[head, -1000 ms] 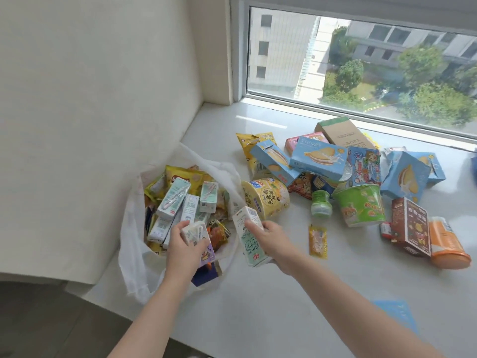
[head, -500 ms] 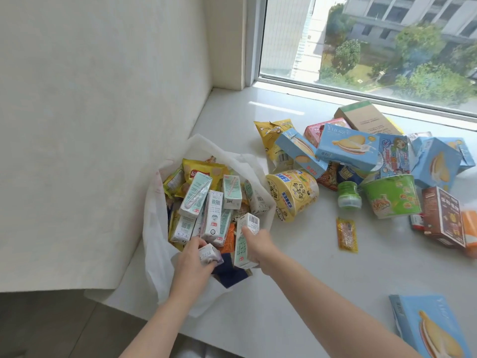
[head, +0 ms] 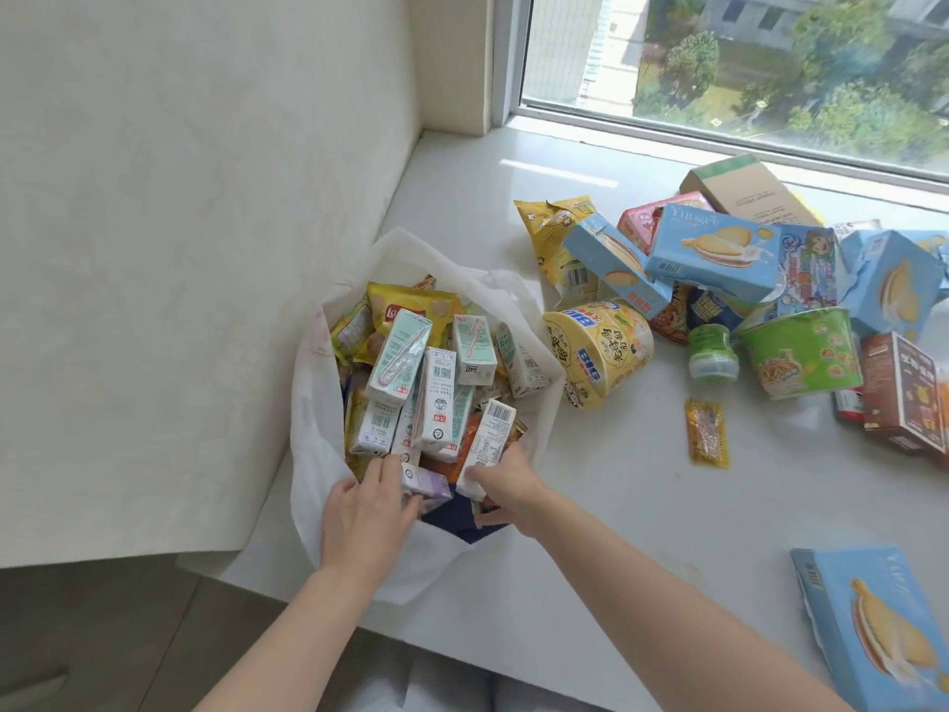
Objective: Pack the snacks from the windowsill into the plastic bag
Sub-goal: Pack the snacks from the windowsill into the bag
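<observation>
Snacks: about half of them sit in the plastic bag (head: 328,485) at the left end of the windowsill (head: 590,531); the rest are piled near the window on the right.
Head view, hands: left hand (head: 367,511) grips a small purple-and-white carton (head: 423,488) at the bag's near edge. Right hand (head: 500,488) has its fingers curled round the bottom of a white milk carton (head: 490,436), lowering it into the bag.
Head view, direction: that milk carton stands nearly upright, long axis running away from the camera, barcode end on top. The cartons already packed mostly stand on end too, tilted different ways.
Head view, still out: yellow noodle cup (head: 598,354) lying on its side just beside the bag, green noodle cup (head: 801,352), small green-capped bottle (head: 713,359), orange sachet (head: 708,439), blue biscuit boxes (head: 714,256).
Risk: honestly the bag looks pretty stuffed and its mouth flops open over the sill's front edge, so cramming more in could tip cartons out onto the floor.
Risk 2: the yellow cup is round and on its side, so a nudge might roll it.
</observation>
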